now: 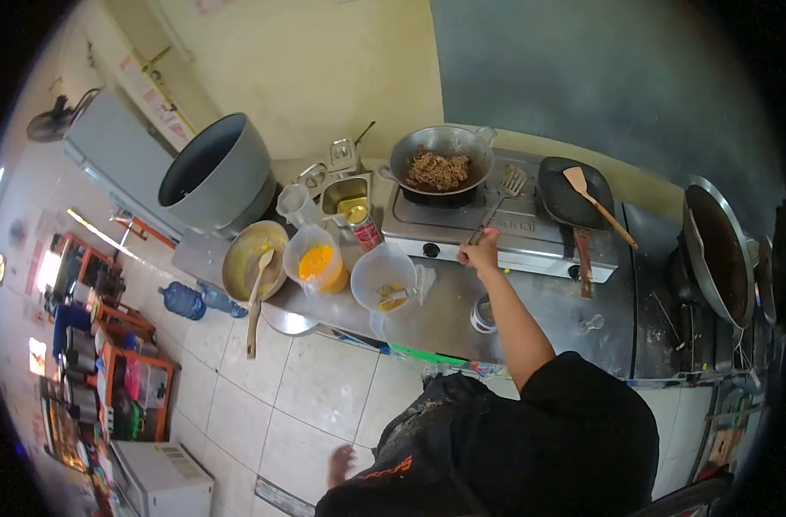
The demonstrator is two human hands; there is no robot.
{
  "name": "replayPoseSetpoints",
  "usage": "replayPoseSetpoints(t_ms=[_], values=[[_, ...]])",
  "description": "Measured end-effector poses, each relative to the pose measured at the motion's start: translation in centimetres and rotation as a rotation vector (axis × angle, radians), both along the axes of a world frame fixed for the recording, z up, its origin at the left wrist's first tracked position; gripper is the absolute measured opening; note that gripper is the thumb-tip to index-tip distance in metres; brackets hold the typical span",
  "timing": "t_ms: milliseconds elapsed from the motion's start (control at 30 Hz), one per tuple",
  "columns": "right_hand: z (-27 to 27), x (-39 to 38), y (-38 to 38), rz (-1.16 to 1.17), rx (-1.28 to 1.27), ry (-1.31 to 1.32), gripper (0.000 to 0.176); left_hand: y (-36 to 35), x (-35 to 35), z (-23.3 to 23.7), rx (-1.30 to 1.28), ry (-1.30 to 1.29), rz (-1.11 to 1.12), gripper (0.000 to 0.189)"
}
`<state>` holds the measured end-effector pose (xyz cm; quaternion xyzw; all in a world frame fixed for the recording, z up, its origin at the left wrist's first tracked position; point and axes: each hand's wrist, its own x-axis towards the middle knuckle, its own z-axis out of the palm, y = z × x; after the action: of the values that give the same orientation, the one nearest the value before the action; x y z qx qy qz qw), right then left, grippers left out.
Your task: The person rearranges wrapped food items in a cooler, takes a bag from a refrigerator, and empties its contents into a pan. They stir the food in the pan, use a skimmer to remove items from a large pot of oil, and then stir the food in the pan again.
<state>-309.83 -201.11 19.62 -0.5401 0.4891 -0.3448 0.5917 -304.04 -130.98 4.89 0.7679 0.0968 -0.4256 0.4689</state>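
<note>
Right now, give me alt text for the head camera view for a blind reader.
A person's right hand grips a slotted spatula on a steel stove, beside a wok of browned food. A plastic jug of yellow mixture and a metal bowl stand nearby on the counter.

The right arm reaches forward and away from the body, nearly straight at the elbow, bare from the edge of a black short sleeve down to the wrist. The right hand is at the far end of the reach, knuckles up, with its fingers curled closed in a firm grip. Lower down, the black-clothed torso leans forward, and one bare foot shows beneath it.
</note>
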Motion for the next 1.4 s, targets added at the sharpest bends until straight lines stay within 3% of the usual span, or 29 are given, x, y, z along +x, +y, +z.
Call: replayPoseSetpoints(t_ms=[133, 233, 300, 367, 467, 567, 633, 733, 867, 967, 1033, 1067, 1100, 1200, 1267, 1400], values=[[-1.6, -4.5, -2.7, -0.037, -0.387, 0.496, 0.067, -1.5, 0.1, -1.1, 0.151, 0.186, -0.127, 0.029], [6.3, -8.3, -2.5, -0.021, -0.332, 0.717, 0.059, -1.3, 4.0, -1.8, 0.168, 0.185, -0.128, 0.028], [7.6, -10.8, -3.7, 0.040, -0.535, 0.979, 0.053, -0.9, 7.6, -2.3, 0.159, 0.169, -0.130, 0.028], [13.6, -11.3, -0.8, 0.016, -0.579, 1.137, 0.043, -0.2, 11.9, -2.8, 0.135, 0.146, -0.129, 0.027], [19.3, -12.5, 2.5, -0.155, -0.897, 1.110, 0.037, -0.3, 19.9, -3.4, 0.020, 0.089, -0.134, 0.026], [24.9, -11.5, 3.9, -0.150, -0.837, 0.993, 0.038, -3.2, 26.7, -3.0, 0.002, 0.012, -0.105, 0.026], [27.2, -9.5, 3.0, -0.064, -0.666, 0.921, 0.039, -7.3, 28.9, -1.1, 0.133, 0.029, 0.007, 0.031], [29.6, -5.3, 0.9, 0.144, -0.722, 1.127, 0.033, -10.7, 30.2, 0.3, 0.022, 0.032, -0.049, 0.030], [32.9, -0.9, -4.3, 0.387, -0.835, 1.413, 0.025, -12.0, 29.1, -0.6, 0.010, 0.154, -0.152, 0.028], [36.0, 3.5, -6.4, 0.562, -0.761, 1.597, 0.027, -10.9, 27.0, -1.9, 0.061, 0.242, -0.143, 0.027], [33.3, 4.1, -9.6, 0.746, -0.726, 1.364, 0.031, -8.7, 25.1, -3.4, 0.002, 0.231, -0.127, 0.027], [31.7, 4.3, -10.8, 0.832, -0.707, 1.241, 0.032, -7.1, 24.4, -4.7, -0.022, 0.216, -0.240, 0.027], [30.6, 4.0, -11.5, 0.811, -0.716, 1.164, 0.033, -5.2, 24.2, -6.5, -0.047, 0.199, -0.352, 0.028], [29.4, 1.9, -12.5, 0.734, -0.781, 0.967, 0.033, -2.3, 22.7, -9.2, -0.061, 0.486, -0.046, 0.028], [30.1, 0.4, -11.3, 0.658, -0.861, 0.884, 0.031, -2.0, 19.7, -7.9, 0.156, 0.290, -0.027, 0.029], [33.2, 1.9, -7.3, 0.531, -0.976, 1.158, 0.031, -1.7, 18.4, -8.0, -0.059, 0.225, -0.093, 0.027]])
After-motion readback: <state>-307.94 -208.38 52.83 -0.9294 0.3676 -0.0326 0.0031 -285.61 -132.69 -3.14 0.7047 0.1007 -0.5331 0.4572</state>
